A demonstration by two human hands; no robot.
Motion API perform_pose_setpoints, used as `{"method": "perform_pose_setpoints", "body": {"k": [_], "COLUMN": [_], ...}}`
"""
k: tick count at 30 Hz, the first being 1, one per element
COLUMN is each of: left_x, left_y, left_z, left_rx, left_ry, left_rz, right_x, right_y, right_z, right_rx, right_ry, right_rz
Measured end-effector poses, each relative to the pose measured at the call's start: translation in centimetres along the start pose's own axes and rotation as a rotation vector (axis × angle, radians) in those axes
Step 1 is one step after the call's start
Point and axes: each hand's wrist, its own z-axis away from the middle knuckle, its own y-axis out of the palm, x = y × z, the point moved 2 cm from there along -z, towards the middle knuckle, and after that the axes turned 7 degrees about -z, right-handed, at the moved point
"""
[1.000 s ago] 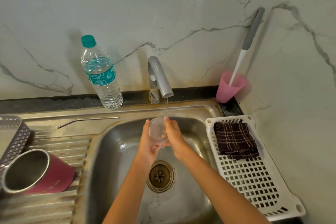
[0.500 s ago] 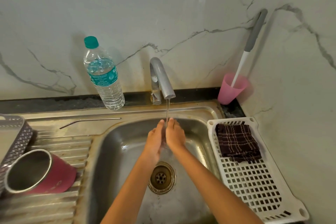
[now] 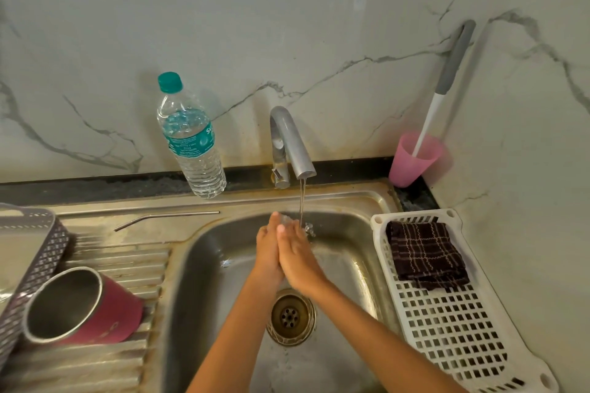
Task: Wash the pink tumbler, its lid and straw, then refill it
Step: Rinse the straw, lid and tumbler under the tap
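Observation:
Over the steel sink (image 3: 204,265), my left hand (image 3: 267,254) and my right hand (image 3: 298,260) are pressed palm to palm. The clear lid (image 3: 285,219) is sandwiched between them, with only a sliver showing at the fingertips. Water from the tap (image 3: 292,143) runs down just right of my fingertips and splashes on my right hand. The pink tumbler (image 3: 123,308) lies on its side on the left drainboard, its steel mouth toward me. The bent metal straw (image 3: 166,217) rests on the sink's back ledge. A capped water bottle (image 3: 191,143) stands left of the tap.
A white slotted tray (image 3: 472,338) holding a dark checked cloth (image 3: 424,254) sits right of the basin. A pink cup (image 3: 412,163) with a brush (image 3: 447,73) stands in the back right corner. A grey perforated basket (image 3: 38,252) leans at the far left.
A second ago the lid was held open to view under the stream. My palms have since closed flat over it, hiding nearly all of it.

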Motion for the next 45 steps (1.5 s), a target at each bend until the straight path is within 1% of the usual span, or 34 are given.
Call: {"method": "perform_pose_setpoints", "body": {"k": [2, 4, 6, 7, 10, 11, 12, 15, 16, 19, 20, 21, 23, 24, 25, 26, 28, 29, 30, 32, 33, 34, 35, 36, 38, 39, 40, 41, 42, 44, 45], "left_x": [0.1, 0.1, 0.2, 0.2, 0.0, 0.0, 0.1, 0.5, 0.6, 0.6, 0.5, 0.4, 0.2, 0.1, 0.1, 0.2, 0.6, 0.8, 1.0, 0.8, 0.5, 0.2, -0.1, -0.4, -0.5, -0.5, -0.3, -0.2, 0.0, -0.1, -0.4], "left_y": [-0.2, 0.0, 0.5, 0.6, 0.7, 0.4, 0.3, 0.4, 0.5, 0.4, 0.2, 0.2, 0.1, -0.1, -0.3, -0.5, -0.7, -0.7, -0.7, -0.8, -0.7, -0.6, -0.4, -0.2, 0.1, 0.2, 0.1, 0.0, -0.3, -0.5, -0.5], "left_z": [0.2, 0.9, 1.5, 1.6, 1.4, 1.3, 1.2, 1.2, 1.2, 0.9, 0.6, 0.6, 0.6, 0.7, 0.5, 0.3, 0.3, 0.5, 0.6, 0.9, 1.0, 1.1, 1.2, 1.2, 1.2, 1.2, 1.2, 1.1, 1.1, 1.1, 1.2], "left_rx": [0.038, 0.123, 0.164, 0.16, 0.137, 0.118, 0.11, 0.13, 0.114, 0.046, 0.026, 0.021, -0.003, -0.036, -0.071, -0.085, -0.066, -0.041, -0.025, 0.02, 0.041, 0.051, 0.036, 0.006, -0.053, -0.073, -0.083, -0.077, -0.059, -0.012, -0.015], "left_ry": [-0.012, -0.005, 0.006, -0.002, -0.027, -0.039, -0.049, -0.031, -0.027, -0.064, -0.08, -0.092, -0.1, -0.095, -0.084, -0.075, -0.07, -0.073, -0.078, -0.066, -0.052, -0.034, -0.017, -0.005, -0.03, -0.049, -0.063, -0.061, -0.05, -0.001, 0.028], "left_rz": [-0.013, -0.091, -0.125, -0.107, -0.082, -0.081, -0.06, -0.107, -0.115, -0.084, -0.082, -0.069, -0.008, 0.05, 0.09, 0.103, 0.044, -0.011, -0.076, -0.194, -0.229, -0.234, -0.214, -0.171, -0.041, 0.001, 0.007, -0.046, -0.11, -0.236, -0.293], "right_x": [-0.8, -0.8, -0.7, -0.3, 0.4, 0.0, -0.4, -1.1, -0.8, -0.3, 0.0, -0.3, -0.6, -0.7, -1.1, -1.4, -1.6, -1.3, -1.0, 0.3, 0.9, 1.4, 1.7, 1.7, 1.5, 1.3, 1.1, 1.0, 1.1, 1.8, 2.3], "right_y": [0.0, -1.1, -2.1, -2.1, -0.6, -0.3, -0.5, -2.0, -2.4, -2.9, -3.2, -3.3, -3.1, -2.8, -2.3, -1.9, -1.8, -2.3, -2.9, -4.0, -4.4, -4.6, -4.6, -4.6, -3.7, -3.3, -3.1, -3.1, -3.5, -4.1, -4.2], "right_z": [0.1, -0.7, -1.3, -1.1, 1.2, 1.6, 1.5, -1.0, -1.6, -2.6, -2.6, -2.8, -2.8, -2.7, -2.6, -2.6, -2.4, -2.3, -2.3, -2.3, -2.4, -2.4, -2.4, -2.3, -1.9, -1.9, -1.9, -1.9, -2.1, -2.4, -2.4], "right_rx": [0.016, -0.026, -0.075, -0.069, 0.055, 0.07, 0.053, -0.129, -0.152, -0.14, -0.154, -0.154, -0.059, -0.015, -0.01, -0.035, -0.15, -0.194, -0.2, -0.083, -0.007, 0.039, 0.052, 0.023, -0.079, -0.119, -0.146, -0.162, -0.164, -0.083, -0.025], "right_ry": [-0.006, 0.112, 0.225, 0.221, -0.008, -0.053, -0.049, 0.052, 0.081, 0.149, 0.19, 0.272, 0.471, 0.522, 0.549, 0.56, 0.518, 0.454, 0.361, 0.214, 0.196, 0.204, 0.241, 0.301, 0.47, 0.524, 0.53, 0.495, 0.421, 0.251, 0.22], "right_rz": [0.049, 0.021, -0.025, -0.033, 0.092, 0.126, 0.126, 0.045, 0.025, 0.036, -0.036, -0.184, -0.612, -0.794, -0.886, -0.908, -0.716, -0.57, -0.417, -0.135, -0.05, -0.016, -0.036, -0.14, -0.51, -0.629, -0.668, -0.598, -0.454, -0.111, -0.021]}}
